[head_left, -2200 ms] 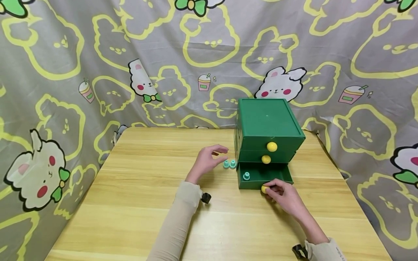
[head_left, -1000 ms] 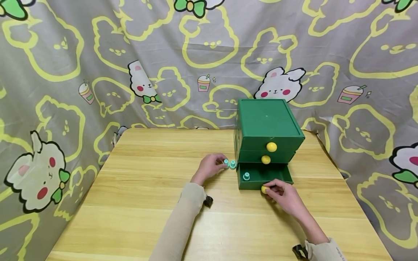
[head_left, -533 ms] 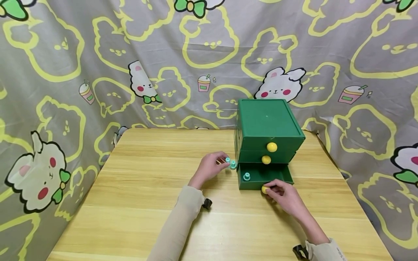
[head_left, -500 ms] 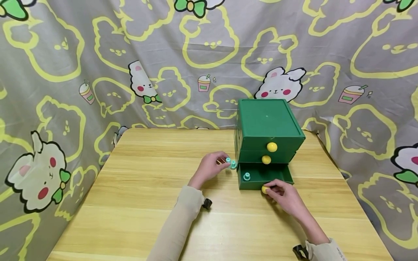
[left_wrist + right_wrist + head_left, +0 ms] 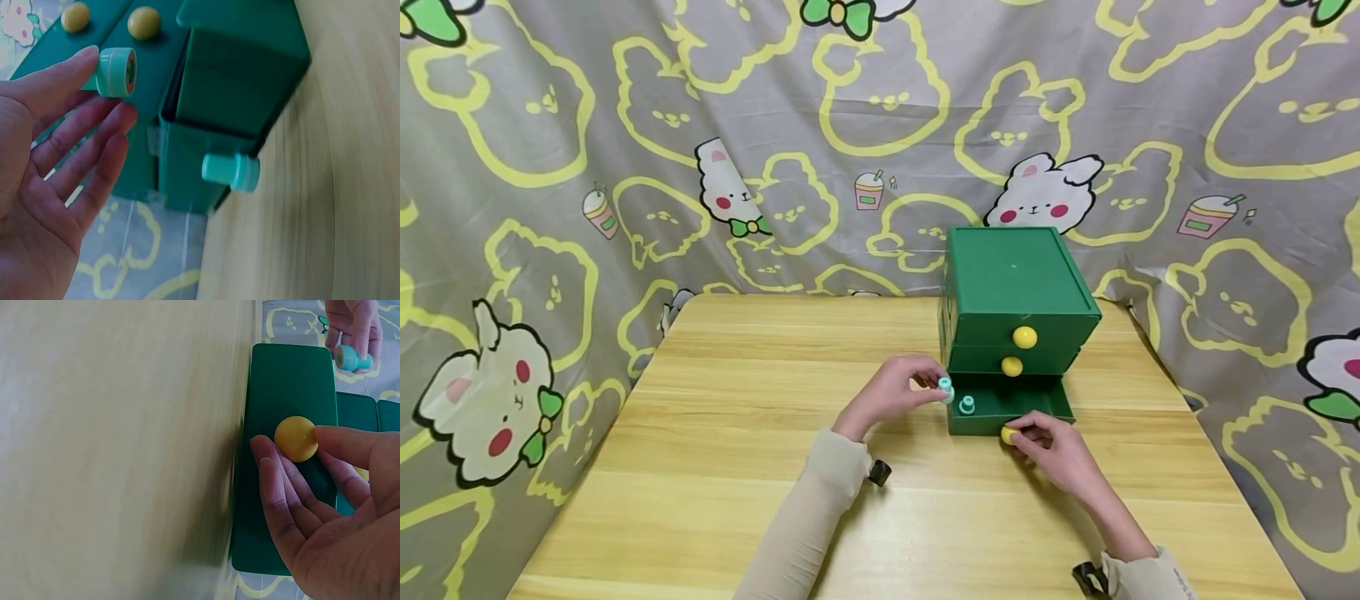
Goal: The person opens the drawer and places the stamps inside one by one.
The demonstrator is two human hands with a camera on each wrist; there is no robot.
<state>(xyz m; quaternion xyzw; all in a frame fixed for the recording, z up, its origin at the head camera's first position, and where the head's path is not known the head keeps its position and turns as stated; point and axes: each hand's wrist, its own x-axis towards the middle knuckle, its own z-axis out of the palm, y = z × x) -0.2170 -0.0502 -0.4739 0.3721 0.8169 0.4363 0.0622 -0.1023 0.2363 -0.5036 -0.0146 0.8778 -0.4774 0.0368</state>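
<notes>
My left hand [image 5: 898, 387] pinches a small teal stamp [image 5: 115, 72] between thumb and fingers, just off the left edge of the open bottom drawer [image 5: 981, 427]. A round printed face with a reddish rim shows on its end. A second teal stamp [image 5: 230, 170] stands on the table beside the cabinet; my left hand mostly hides it in the head view. Inside the drawer, near its left side, stands another teal stamp [image 5: 967, 405]. My right hand [image 5: 1060, 454] holds the drawer's yellow knob [image 5: 296, 439] with its fingertips.
The green drawer cabinet [image 5: 1018, 271] stands at the back right of the wooden table [image 5: 737, 417]. Its two upper drawers are closed, with yellow knobs [image 5: 1025, 337] on their fronts. A patterned grey curtain [image 5: 790, 100] hangs behind and around the table.
My left hand reached down to the stamps on the table, took hold of one, lifted it and carried it right to the drawer's edge. My right hand stays on the knob.
</notes>
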